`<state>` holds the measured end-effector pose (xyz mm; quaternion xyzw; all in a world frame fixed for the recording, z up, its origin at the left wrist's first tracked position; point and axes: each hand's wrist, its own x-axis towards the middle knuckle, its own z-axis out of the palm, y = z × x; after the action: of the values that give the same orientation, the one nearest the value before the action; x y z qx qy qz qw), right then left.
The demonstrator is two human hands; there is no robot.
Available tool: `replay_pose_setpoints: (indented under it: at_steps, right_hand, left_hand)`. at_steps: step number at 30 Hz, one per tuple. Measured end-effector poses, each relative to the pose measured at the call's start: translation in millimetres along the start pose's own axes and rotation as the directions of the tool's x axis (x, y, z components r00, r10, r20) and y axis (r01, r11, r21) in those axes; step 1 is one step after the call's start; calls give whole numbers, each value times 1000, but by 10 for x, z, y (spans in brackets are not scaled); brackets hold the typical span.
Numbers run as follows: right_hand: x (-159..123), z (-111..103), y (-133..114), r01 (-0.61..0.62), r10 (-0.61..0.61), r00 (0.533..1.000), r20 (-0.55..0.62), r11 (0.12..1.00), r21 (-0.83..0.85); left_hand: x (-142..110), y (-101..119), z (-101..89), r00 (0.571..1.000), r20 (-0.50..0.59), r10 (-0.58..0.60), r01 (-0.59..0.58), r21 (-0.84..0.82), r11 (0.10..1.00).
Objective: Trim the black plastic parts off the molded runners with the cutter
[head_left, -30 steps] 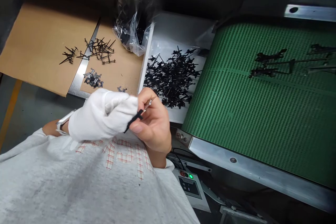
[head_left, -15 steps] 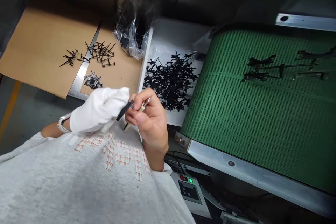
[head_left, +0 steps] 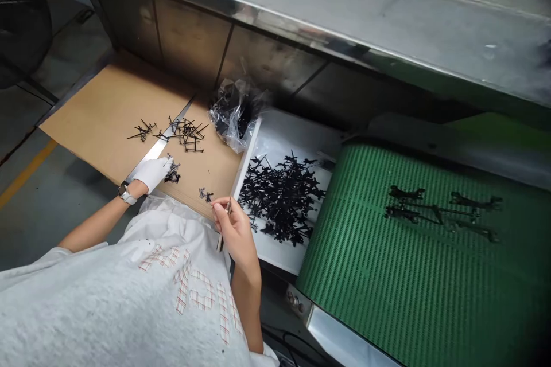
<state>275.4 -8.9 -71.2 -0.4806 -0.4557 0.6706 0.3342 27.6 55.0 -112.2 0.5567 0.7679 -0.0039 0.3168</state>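
My left hand (head_left: pixel 154 172), in a white glove, reaches out over the brown cardboard sheet (head_left: pixel 101 114) and rests at a small heap of dark plastic bits (head_left: pixel 173 173); its fingers look curled, and what they hold is hidden. My bare right hand (head_left: pixel 232 229) is closed on a thin metal tool (head_left: pixel 224 223), near the front edge of the cardboard. A few tiny pieces (head_left: pixel 205 194) lie just left of it. A white tray (head_left: pixel 275 143) with a heap of black plastic parts (head_left: pixel 282 198) sits right of that hand.
More black pin-like parts (head_left: pixel 181 132) are scattered on the cardboard. A clear plastic bag (head_left: pixel 235 114) of parts stands at the back. A green conveyor belt (head_left: pixel 408 275) carries black moulded pieces (head_left: pixel 439 212). A steel machine housing (head_left: pixel 344 6) overhangs everything.
My hands have separated: the gloved left hand moved out to the small heap on the cardboard, and the black part it held against the tool is gone from view. The camera tilted up.
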Motion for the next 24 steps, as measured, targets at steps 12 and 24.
replay_pose_setpoints:
  at_steps: [12,24]
  right_hand:
    - [-5,-15,314,-78,79,988,-130,997,11]
    - [-59,-79,395,-96,124,982,-145,978,188]
  left_hand:
    - [357,-375,-57,978,26,-206,189,307,933]
    - [358,-60,-204,998,70,-2,-23,357,934]
